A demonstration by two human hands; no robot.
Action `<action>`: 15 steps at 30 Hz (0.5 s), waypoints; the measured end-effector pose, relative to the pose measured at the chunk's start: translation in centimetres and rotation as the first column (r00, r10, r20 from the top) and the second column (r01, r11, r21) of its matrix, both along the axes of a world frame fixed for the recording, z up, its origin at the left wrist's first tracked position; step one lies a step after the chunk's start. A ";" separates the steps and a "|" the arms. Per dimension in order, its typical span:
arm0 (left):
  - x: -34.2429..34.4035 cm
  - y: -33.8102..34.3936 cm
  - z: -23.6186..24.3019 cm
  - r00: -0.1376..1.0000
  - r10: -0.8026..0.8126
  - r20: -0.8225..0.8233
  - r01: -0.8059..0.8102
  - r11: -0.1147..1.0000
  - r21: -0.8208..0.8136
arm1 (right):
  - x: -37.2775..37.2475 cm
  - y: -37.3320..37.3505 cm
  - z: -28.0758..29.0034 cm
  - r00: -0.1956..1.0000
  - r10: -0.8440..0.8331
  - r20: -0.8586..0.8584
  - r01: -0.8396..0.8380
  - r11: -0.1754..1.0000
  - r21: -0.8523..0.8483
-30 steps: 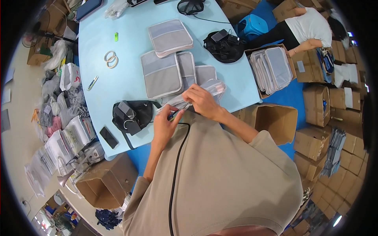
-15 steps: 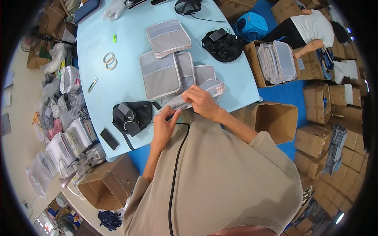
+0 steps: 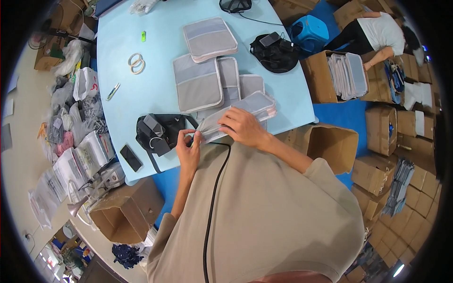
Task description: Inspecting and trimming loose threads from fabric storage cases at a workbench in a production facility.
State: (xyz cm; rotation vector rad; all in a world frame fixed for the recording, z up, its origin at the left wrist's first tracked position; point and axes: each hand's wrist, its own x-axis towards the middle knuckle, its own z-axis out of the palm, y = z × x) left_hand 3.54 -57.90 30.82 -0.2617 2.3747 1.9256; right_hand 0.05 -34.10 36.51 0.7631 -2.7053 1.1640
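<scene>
A grey mesh pouch with pale edging point(image 3: 255, 102) lies slanted at the table's near edge. My right hand point(image 3: 241, 126) curls its fingers onto the pouch's middle, gripping it. At the pouch's left end, my left hand point(image 3: 188, 148) pinches the corner; a small dark item there is too hidden to make out. Beyond both hands lie more grey mesh pouches point(image 3: 197, 84) in overlapping piles, the farthest pile point(image 3: 210, 37) topmost in the view.
The pale blue table point(image 3: 127, 99) holds a black bag point(image 3: 172, 127), phone point(image 3: 130, 158), pen point(image 3: 113, 91), tape rings point(image 3: 135, 63) and second black bag point(image 3: 272, 56). Right are a carton of pouches point(image 3: 321, 75), empty-looking carton point(image 3: 330, 146) and bending person point(image 3: 380, 33). Left are bagged goods point(image 3: 85, 92).
My left hand has shifted a little leftward, uncovering more of the pouch's end. My right hand's fingers have moved slightly down on the pouch. The other person has shifted slightly rightward.
</scene>
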 end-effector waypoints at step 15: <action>1.1 -0.5 2.0 0.929 -0.238 0.284 0.260 0.965 -0.041 | 3.8 1.3 -3.0 0.738 0.063 0.672 0.090 0.978 -0.191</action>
